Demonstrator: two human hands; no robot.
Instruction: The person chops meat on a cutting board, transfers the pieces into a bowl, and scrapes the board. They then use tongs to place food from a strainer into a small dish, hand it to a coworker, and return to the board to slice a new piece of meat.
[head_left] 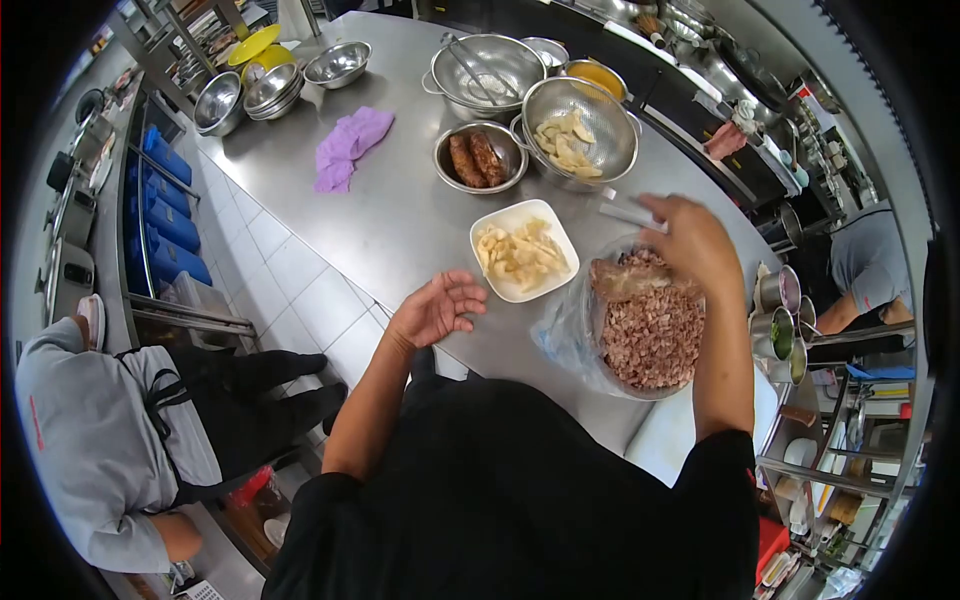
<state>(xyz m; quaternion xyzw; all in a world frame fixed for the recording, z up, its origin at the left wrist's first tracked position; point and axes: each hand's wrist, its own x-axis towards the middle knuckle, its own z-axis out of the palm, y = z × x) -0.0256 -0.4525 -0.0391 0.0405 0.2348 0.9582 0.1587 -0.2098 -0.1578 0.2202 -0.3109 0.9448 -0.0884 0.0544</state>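
Palm up and fingers spread, my left hand (pixel 440 305) is beside a white square bowl (pixel 575 262) of pale sliced pieces (pixel 522 255), holding nothing. My right hand (pixel 692 240) reaches over a bag-lined container of chopped reddish meat (pixel 652 340). Its curled fingers are at the end of a pale flat strip (pixel 632 212), whose kind I cannot make out. A browner, glossy lump (pixel 630 280) lies on top of the meat. Clear plastic (pixel 565 330) spills over the container's left side.
Behind are a metal bowl with two browned pieces (pixel 477 160), a colander of pale slices (pixel 567 140) and another colander (pixel 485 75). A purple cloth (pixel 352 145) and stacked bowls (pixel 272 90) are farther left. People stand left (pixel 120 430) and right (pixel 870 255).
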